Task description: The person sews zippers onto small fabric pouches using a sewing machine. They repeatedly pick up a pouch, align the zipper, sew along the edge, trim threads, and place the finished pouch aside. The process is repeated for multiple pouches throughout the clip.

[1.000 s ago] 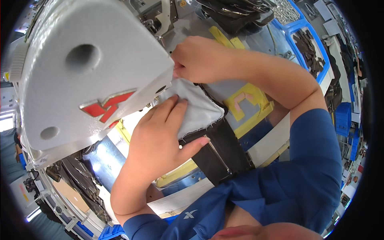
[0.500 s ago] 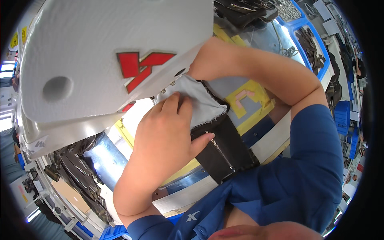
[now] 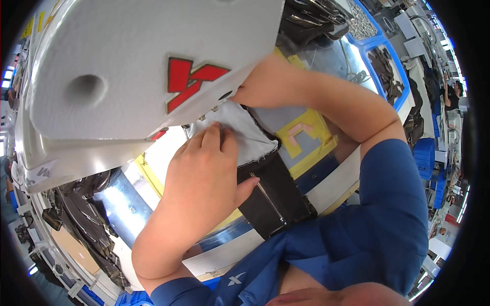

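Observation:
My left hand [image 3: 201, 166] lies flat with its fingers stretched out on a light grey lining cloth [image 3: 252, 135], its thumb set apart over a black fabric piece [image 3: 278, 178]. A metal zipper [image 3: 269, 199] runs down that black piece, which reaches back to my shirt. Above the cloth stands the white head of a sewing machine [image 3: 132, 46] with a red emblem, covering the cloth's far end. My right hand [image 3: 252, 89] reaches round from the right to the machine's edge at the far end of the cloth; its fingers are hidden behind the machine head.
Yellow tape [image 3: 321, 135] marks the worktable right of the cloth. Dark zippered garments [image 3: 311, 18] lie at the far right, beside a blue tray [image 3: 380, 43] of metal parts. More dark garments [image 3: 84, 214] are heaped at the left. Wires [image 3: 357, 76] lie on the table.
The whole view has shifted slightly, with the cloth and arms a little further left in the picture. Both hands keep nearly the same places on the work.

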{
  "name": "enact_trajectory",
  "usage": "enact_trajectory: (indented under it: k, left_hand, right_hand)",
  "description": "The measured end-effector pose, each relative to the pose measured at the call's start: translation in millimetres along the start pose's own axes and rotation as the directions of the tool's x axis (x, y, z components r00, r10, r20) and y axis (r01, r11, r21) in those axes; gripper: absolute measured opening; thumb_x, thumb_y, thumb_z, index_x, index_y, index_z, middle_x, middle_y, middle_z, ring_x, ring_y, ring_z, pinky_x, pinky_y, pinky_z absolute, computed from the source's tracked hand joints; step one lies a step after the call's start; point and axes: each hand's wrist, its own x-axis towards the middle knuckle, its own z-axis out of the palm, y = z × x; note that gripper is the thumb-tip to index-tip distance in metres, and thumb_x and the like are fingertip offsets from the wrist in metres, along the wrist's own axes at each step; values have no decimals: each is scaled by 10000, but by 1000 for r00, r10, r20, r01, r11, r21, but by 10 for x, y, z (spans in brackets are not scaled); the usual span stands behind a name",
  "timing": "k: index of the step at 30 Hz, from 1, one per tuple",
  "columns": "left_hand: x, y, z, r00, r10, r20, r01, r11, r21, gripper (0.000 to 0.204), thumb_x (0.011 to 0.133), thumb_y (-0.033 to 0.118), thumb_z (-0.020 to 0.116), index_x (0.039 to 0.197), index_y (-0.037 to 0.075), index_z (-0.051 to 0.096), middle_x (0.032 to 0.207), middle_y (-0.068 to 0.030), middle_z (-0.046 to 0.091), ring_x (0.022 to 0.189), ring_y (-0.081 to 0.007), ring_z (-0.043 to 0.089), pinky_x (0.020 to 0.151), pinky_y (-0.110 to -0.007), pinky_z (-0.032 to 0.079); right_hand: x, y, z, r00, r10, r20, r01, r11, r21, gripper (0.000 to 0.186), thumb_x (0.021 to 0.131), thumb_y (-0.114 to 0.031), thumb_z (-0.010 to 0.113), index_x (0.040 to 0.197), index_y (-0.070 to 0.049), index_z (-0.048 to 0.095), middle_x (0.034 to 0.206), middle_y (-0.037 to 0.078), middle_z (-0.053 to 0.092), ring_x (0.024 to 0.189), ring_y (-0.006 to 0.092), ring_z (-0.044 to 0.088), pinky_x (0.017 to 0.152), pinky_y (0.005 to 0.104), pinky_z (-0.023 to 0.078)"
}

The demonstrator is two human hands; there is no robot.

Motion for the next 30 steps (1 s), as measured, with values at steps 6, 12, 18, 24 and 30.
enact_trajectory:
  k: [6, 12, 18, 24, 30]
  left_hand:
    - [-16, 26, 47, 1000, 14, -27, -12, 998, 69, 794, 753, 368, 898, 1338, -97, 629, 1381, -311, 633, 1220, -420, 676, 1043, -449, 560]
    - [-30, 12, 60, 999, 36, -38, -32, 996, 88, 797, 742, 359, 898, 1334, -103, 631, 1366, -305, 639, 1217, -412, 677, 1037, -443, 563]
    - [-49, 12, 63, 1000, 11, -28, -8, 996, 91, 777, 734, 357, 894, 1310, -101, 646, 1333, -277, 650, 1194, -385, 691, 1025, -430, 569]
    - [-74, 16, 2, 998, -25, 52, 21, 997, 68, 737, 734, 342, 894, 1280, -93, 660, 1360, -281, 646, 1184, -377, 700, 1027, -422, 567]
    - [-55, -29, 88, 997, 46, -64, -39, 993, 112, 750, 746, 337, 892, 1313, -79, 631, 1402, -300, 630, 1212, -413, 683, 1073, -433, 542]
  right_hand:
    - [49, 23, 43, 1000, -30, -8, 30, 999, -18, 222, 818, -165, 657, 739, 37, 706, 739, 243, 691, 771, 465, 699, 733, 539, 564]
    - [52, 33, 85, 998, -29, -48, 28, 1000, -10, 216, 808, -153, 651, 724, 41, 691, 721, 254, 674, 764, 474, 689, 721, 546, 556]
    - [99, 105, 148, 988, -134, -78, 130, 990, -45, 167, 794, -128, 658, 765, 32, 695, 753, 247, 688, 782, 476, 691, 729, 547, 556]
    - [93, -7, 135, 980, -161, -116, 165, 986, 25, 200, 793, -107, 664, 955, -7, 724, 871, 221, 728, 827, 472, 694, 734, 538, 548]
    - [107, 112, 43, 986, -155, -66, 154, 988, -28, 166, 814, -113, 670, 903, 13, 731, 834, 229, 721, 798, 466, 680, 732, 520, 551]
